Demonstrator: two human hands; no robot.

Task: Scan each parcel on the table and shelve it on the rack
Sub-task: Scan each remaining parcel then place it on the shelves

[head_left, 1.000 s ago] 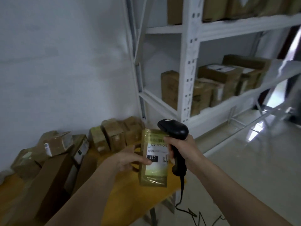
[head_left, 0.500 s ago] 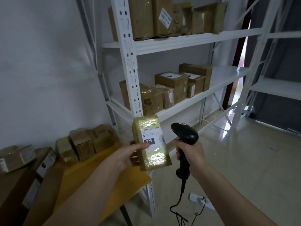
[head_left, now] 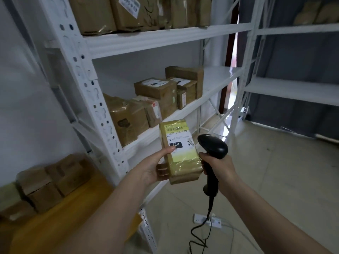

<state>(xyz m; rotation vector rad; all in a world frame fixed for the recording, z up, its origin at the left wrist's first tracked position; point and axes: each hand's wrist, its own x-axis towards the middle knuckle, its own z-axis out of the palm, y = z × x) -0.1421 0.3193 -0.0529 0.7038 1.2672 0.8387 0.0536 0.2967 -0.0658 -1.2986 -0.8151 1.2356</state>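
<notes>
My left hand (head_left: 155, 166) holds a small taped brown parcel (head_left: 180, 152) upright, its white label marked "220" facing me. My right hand (head_left: 219, 166) grips the handle of a black corded barcode scanner (head_left: 213, 146) just right of the parcel, head level with the label. Both are in front of the white metal rack (head_left: 165, 38), whose middle shelf (head_left: 218, 83) carries several brown parcels on its left half. More parcels (head_left: 53, 180) lie on the yellow table (head_left: 69, 217) at lower left.
The top shelf is packed with brown parcels (head_left: 139, 13). The rack's perforated white upright (head_left: 95, 99) stands left of my left hand. A second white rack (head_left: 297, 90) stands at the right. A white power strip (head_left: 208, 219) and cable lie on the tiled floor.
My view has swung right, from the table toward the rack. The parcel and scanner have travelled with my hands and now sit closer to the middle shelf.
</notes>
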